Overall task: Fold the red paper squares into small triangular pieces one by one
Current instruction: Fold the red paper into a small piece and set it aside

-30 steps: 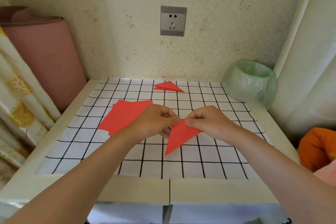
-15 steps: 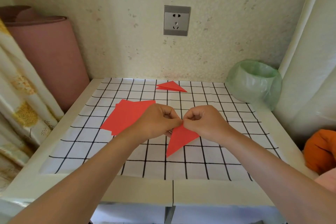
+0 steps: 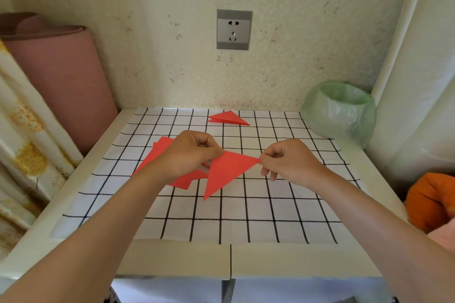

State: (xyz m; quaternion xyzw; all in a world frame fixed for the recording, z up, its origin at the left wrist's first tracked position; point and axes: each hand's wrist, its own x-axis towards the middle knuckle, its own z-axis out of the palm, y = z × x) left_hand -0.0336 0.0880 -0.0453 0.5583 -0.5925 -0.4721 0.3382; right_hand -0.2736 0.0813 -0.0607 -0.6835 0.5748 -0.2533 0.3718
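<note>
Worked at a white table (image 3: 172, 258), spread with a black-gridded mat (image 3: 246, 216) stopping short of the near edge. Hemmed in on three sides: wall (image 3: 147, 44) at the back, a pink roll (image 3: 61, 81) and a patterned curtain (image 3: 29, 155) at the left, a pale curtain (image 3: 418, 81) down the right. Left open only the near side, plus bare mat in front of the hands and off to the right. Crowded the back right corner with a bin (image 3: 339, 110) lined in a green bag, just beside the mat's corner. Glimpsed an orange thing (image 3: 430, 199) low at the right, cut off by the frame, too little to name.

Had a stack of red squares (image 3: 158, 152) lying left of centre on the mat, fanned a little, partly hidden under the left hand (image 3: 194, 152) and wrist; no telling how many sheets. Pinched the red triangle (image 3: 226, 172) at its upper left corner with that hand, fingers curled in. Gripped the right tip between thumb and forefinger of the right hand (image 3: 288, 162), other fingers loosely bent. Held the triangle stretched between both hands mid-table, long point aimed at the near edge; lifted or touching the mat, couldn't tell. Parked one finished triangle (image 3: 227, 118) flat at the far edge, well apart from the hands
</note>
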